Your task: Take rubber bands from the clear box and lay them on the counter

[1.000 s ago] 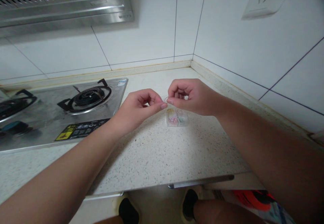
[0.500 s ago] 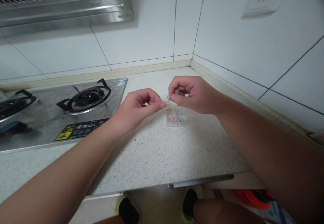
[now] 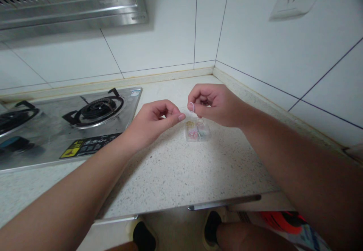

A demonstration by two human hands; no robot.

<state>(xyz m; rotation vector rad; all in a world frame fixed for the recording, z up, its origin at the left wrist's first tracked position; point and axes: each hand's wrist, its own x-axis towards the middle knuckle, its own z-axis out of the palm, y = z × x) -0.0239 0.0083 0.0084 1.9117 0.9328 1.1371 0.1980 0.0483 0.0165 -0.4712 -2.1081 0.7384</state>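
"Holding anything, is the right hand [image 3: 208, 103]?"

"Yes, it pinches a small pale loop [image 3: 193, 107] between thumb and forefinger, the other fingers curled in. The loop shows against the thumb tip."

"And the left hand [image 3: 161, 120]?"

"Thumb and forefinger are brought together at the tips, pointing toward the right hand but apart from it. Whether something thin sits between them, I cannot tell."

"Where do the rest of the loops lie?"

"In a clear divided box [image 3: 197, 140] on the counter [image 3: 170, 179], between the front edge and the back corner where the two tiled walls meet. Yellowish pieces [image 3: 190, 123] lie in its back left compartment, pink ones [image 3: 193, 134] front left, greenish ones [image 3: 202, 133] front right. The back right one has something pinkish, too small to make out."

"How near are the hands to it?"

"Both are close to its back edge, the left one by the back left corner. How high they are above the counter, I cannot tell."

"Anything farther left?"

"A steel gas stove [image 3: 51, 130], set into the counter, with a black and yellow label [image 3: 89, 145] near its front right corner."
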